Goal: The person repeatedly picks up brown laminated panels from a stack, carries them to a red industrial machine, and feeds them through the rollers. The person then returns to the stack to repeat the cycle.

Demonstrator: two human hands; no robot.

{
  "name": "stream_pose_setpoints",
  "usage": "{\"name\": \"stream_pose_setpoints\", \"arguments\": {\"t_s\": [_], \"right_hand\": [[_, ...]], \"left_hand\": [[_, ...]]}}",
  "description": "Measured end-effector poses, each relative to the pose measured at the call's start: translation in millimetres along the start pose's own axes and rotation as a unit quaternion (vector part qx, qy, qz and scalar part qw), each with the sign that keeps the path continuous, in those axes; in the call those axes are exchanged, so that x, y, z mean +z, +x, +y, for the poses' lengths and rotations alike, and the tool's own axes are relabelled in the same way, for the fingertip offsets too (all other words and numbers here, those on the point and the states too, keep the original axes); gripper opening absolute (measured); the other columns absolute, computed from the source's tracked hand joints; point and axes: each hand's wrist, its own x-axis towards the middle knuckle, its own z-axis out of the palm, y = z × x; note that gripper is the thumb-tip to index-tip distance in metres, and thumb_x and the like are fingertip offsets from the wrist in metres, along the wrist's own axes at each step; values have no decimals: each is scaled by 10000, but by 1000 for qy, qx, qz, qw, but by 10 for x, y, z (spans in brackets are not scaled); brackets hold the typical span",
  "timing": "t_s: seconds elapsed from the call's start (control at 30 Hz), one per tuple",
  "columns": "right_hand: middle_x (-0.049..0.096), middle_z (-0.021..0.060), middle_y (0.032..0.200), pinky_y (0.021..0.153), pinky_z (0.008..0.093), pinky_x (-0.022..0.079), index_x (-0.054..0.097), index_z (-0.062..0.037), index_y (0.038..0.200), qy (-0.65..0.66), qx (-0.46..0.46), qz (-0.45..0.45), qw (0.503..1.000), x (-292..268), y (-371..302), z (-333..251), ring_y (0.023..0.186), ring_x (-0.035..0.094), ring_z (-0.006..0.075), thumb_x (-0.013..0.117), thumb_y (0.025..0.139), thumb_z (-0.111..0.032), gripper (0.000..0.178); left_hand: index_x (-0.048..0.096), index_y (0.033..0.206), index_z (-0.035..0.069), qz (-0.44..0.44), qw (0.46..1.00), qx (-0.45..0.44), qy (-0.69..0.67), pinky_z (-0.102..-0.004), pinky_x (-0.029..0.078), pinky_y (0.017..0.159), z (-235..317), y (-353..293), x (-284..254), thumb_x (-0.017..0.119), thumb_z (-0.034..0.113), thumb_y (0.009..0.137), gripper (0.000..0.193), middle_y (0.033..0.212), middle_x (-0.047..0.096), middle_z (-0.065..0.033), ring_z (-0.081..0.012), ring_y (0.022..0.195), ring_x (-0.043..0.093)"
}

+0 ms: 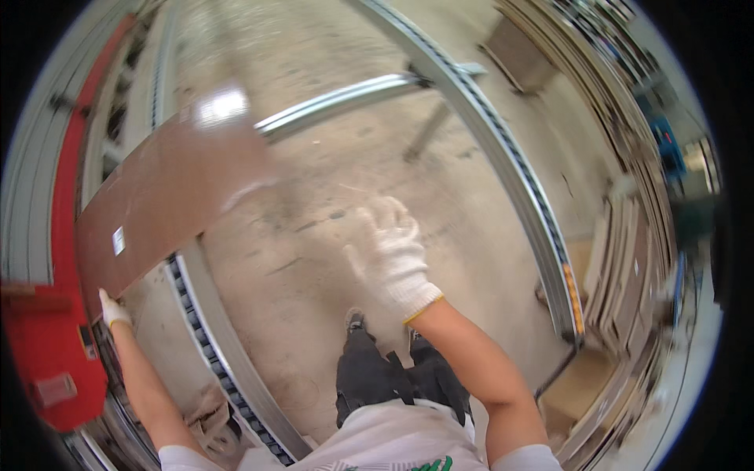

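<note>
A brown, glossy flat panel with a small white label lies at the left, its far right end smeared by motion. My left hand, in a white knitted glove, grips the panel's near left corner; some of its fingers are hidden. My right hand, gloved alike, is held out over the floor in front of my legs. Nothing is in it, and its thumb stands apart from the somewhat blurred fingers. A wide gap separates this hand from the panel.
Red machinery borders the left side. A metal roller rail runs beneath the panel toward me, and another roller rail slants down the right. A crossbar spans the far side. Stacked boards stand at the right.
</note>
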Motion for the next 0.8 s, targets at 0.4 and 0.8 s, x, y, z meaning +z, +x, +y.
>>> {"name": "stream_pose_setpoints", "arguments": {"t_s": [0.4, 0.8], "right_hand": [[766, 96, 1341, 858, 696, 597, 823, -184, 1287, -78, 200, -442, 871, -1136, -2800, 668, 1215, 729, 361, 764, 922, -283, 383], [710, 97, 1386, 977, 545, 561, 664, -157, 1397, 73, 522, -219, 821, -2505, -7545, 2209, 1311, 648, 281, 651, 1026, -313, 402]], "left_hand": [[646, 806, -37, -567, 482, 662, 87, -497, 516, 1118, -854, -8308, 1606, 790, 101, 952, 247, 1542, 567, -331, -446, 1361, 631], [745, 758, 68, -822, -70, 563, 55, -611, 536, 960, -2273, -13322, -779, 818, 351, 924, 336, 809, 710, -162, -436, 1041, 672]]}}
